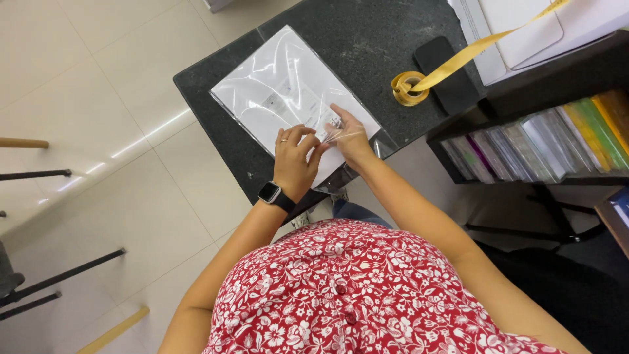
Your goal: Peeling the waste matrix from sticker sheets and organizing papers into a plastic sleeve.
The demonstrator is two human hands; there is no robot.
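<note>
A clear plastic sleeve with a white sheet inside [282,85] lies flat on the dark stone counter [367,39]. My left hand [295,160], with a ring and a black wristwatch, pinches the sleeve's near edge. My right hand [350,134] rests just beside it on the sleeve's near corner, its fingers gripping a small clear piece of plastic or tape against the sleeve. The two hands almost touch.
A roll of yellow ribbon [409,88] lies on the counter with its tail running up to the right. A black flat object [449,75] sits beside it, white papers [524,33] behind. A shelf of coloured folders [544,134] stands at the right. Tiled floor lies to the left.
</note>
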